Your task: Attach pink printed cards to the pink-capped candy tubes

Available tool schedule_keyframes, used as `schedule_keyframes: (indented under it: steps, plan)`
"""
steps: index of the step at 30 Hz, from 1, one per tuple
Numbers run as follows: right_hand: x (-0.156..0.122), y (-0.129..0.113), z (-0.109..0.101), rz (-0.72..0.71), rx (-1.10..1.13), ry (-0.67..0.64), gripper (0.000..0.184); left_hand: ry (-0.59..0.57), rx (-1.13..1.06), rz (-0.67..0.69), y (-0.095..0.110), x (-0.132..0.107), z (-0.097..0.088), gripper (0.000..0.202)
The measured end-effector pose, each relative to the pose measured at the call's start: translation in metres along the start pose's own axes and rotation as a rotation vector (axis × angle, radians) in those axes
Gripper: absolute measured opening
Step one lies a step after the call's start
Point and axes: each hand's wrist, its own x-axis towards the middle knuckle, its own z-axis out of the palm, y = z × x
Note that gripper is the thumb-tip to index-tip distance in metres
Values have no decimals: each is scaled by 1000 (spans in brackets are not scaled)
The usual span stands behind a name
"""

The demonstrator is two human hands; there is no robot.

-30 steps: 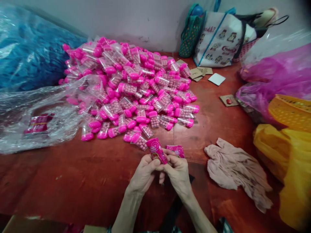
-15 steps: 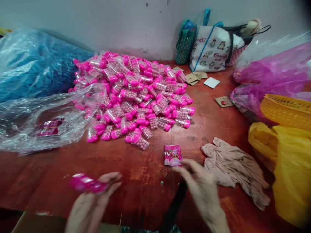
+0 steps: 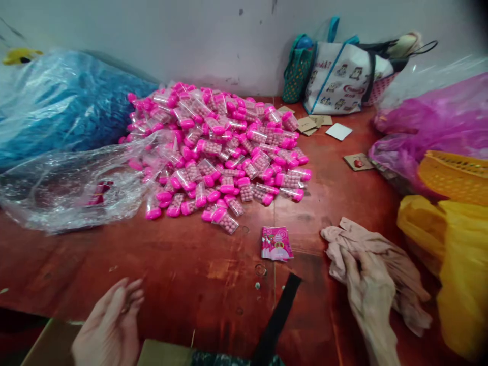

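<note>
My left hand [image 3: 110,320] is over the table's near left edge, fingers loosely curled and apart, with nothing visible in them. My right hand [image 3: 369,284] is on a crumpled pinkish-beige cloth [image 3: 404,277], its bent fingers pressed into the folds. Between my hands lies a small stack of square pink printed labels [image 3: 276,244]. Beyond it spreads a large heap of small clear containers with bright pink caps [image 3: 229,147], filled with pale pink balls.
A clear plastic bag [image 3: 57,203] with dark pink packets lies left, before a big blue-filled bag [image 3: 72,101]. At right are a yellow bag [image 3: 465,274], an orange basket [image 3: 453,175] and a purple bag [image 3: 438,122]. A white tote [image 3: 335,76] stands against the wall.
The shiny pink item in my left hand is gone from view, and that hand has drawn nearer. My right hand has left the label stack and moved right onto the cloth.
</note>
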Motion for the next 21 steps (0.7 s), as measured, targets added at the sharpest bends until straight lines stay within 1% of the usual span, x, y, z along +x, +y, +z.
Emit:
schedule_keyframes:
  steps: [1, 2, 3, 5, 6, 7, 8, 9, 10, 11, 14, 17, 21]
  plan:
    - [2, -3, -1, 17, -5, 11, 42, -42, -89, -22, 5, -5, 22, 16]
    - [3, -7, -3, 31, -8, 33, 42, -150, -104, -28, 9, -12, 43, 21]
    - [3, -14, -5, 46, -10, 67, 41, -249, -60, -1, 13, -20, 63, 22]
    - [2, -33, -6, 57, 33, 131, 36, -539, 118, 68, 18, -41, 98, 21]
    - [1, -45, -5, 51, 107, 130, 33, -683, 199, 130, 19, -52, 113, 20]
    - [0, -57, -3, 47, 184, 70, 32, -798, 267, 209, 18, -63, 126, 18]
    - [-1, -69, 1, 50, 260, -13, 31, -890, 322, 294, 15, -73, 137, 18]
    - [-3, -79, 5, 51, 312, -116, 31, -947, 360, 375, 11, -81, 147, 19]
    - [-4, -87, 11, 44, 343, -192, 30, -972, 399, 447, 6, -87, 154, 21]
    - [-6, -93, 16, 56, 355, -220, 29, -970, 436, 509, 1, -92, 159, 25]
    - [-8, -100, 28, 88, 422, -250, 29, -930, 489, 620, -16, -98, 166, 32]
    - [-7, -99, 29, 115, 466, -254, 31, -916, 521, 634, -26, -99, 165, 35]
    - [-5, -101, 27, 65, 458, -238, 33, -925, 513, 628, -28, -99, 162, 36]
